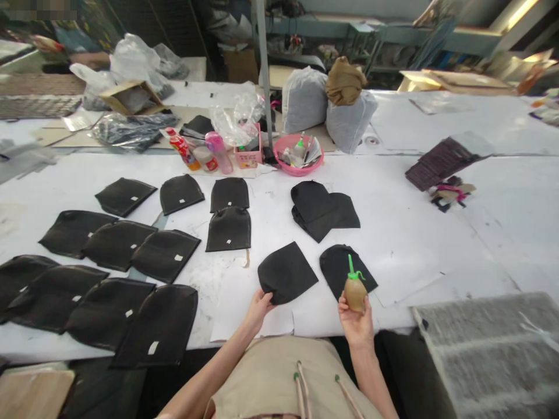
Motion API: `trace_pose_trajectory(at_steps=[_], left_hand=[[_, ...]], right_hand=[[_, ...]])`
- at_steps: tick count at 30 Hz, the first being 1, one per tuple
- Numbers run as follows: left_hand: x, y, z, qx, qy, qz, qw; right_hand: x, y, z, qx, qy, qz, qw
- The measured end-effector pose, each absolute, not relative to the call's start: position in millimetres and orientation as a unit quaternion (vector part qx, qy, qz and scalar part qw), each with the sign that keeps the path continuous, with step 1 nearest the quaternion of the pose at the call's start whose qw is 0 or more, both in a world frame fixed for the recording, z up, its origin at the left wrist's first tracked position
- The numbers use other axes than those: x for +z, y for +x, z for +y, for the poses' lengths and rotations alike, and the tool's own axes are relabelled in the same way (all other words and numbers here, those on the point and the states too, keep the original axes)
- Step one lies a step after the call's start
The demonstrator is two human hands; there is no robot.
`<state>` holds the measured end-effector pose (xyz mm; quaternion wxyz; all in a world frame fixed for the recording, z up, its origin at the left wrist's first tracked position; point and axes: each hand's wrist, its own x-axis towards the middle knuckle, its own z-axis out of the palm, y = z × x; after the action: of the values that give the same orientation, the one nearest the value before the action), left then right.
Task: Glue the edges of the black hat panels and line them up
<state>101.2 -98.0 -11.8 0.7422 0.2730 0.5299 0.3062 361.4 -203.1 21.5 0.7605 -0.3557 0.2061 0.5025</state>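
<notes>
My left hand (260, 305) pinches the lower left edge of a black fabric piece (288, 273), rounded on one side, which lies on the white table. In my right hand (357, 326) is a squeeze bottle (356, 294) with a green nozzle pointing up and brownish contents. Behind that bottle lies another black piece (334, 265), partly covered by it. A few loose black pieces (312, 201) overlap farther back. To the left, several black pieces with small white tags (166, 256) are laid out in overlapping rows.
A pink basin (299, 169) with tools stands at the back beside a metal pole (263, 70). Bottles (183, 151) and a pink box (248, 156) are left of it. A dark purple stack (443, 163) sits at right. A grey wrapped slab (489, 349) is near the front right.
</notes>
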Motion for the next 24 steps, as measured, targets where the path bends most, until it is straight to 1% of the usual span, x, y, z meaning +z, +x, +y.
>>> trace_pose_trajectory(at_steps=[2,4,7,9,13,17,18,19,21,22,23,24], left_hand=[[-15,83,-101,0.319,0.289,0.550,0.716],[-12,70,-94,0.311,0.346,0.548,0.695],[-6,58,-75,0.297,0.442,0.562,0.633],[-5,54,-63,0.299,0.456,0.582,0.603],[-9,55,-59,0.332,0.396,0.586,0.625],[-13,63,-81,0.389,0.261,0.552,0.690],[-13,64,-88,0.375,0.247,0.540,0.712],[-12,63,-95,0.336,0.254,0.534,0.733],[-9,56,-106,0.194,0.329,0.530,0.757],[-7,52,-110,0.123,0.392,0.529,0.743],[-4,47,-112,0.074,0.461,0.532,0.706],[-1,42,-111,0.053,0.531,0.540,0.651]], right_hand=[[16,348,-194,0.528,-0.372,0.206,0.735],[11,337,-187,0.548,-0.380,0.198,0.718],[9,325,-180,0.568,-0.386,0.179,0.704],[10,320,-178,0.575,-0.391,0.173,0.697],[12,313,-182,0.575,-0.402,0.166,0.692],[10,313,-193,0.566,-0.397,0.162,0.704],[9,313,-196,0.565,-0.394,0.163,0.706],[8,313,-198,0.563,-0.392,0.166,0.708],[8,314,-201,0.560,-0.387,0.173,0.711],[8,314,-202,0.559,-0.386,0.177,0.712],[8,314,-202,0.560,-0.384,0.179,0.712],[9,314,-202,0.560,-0.383,0.180,0.713]])
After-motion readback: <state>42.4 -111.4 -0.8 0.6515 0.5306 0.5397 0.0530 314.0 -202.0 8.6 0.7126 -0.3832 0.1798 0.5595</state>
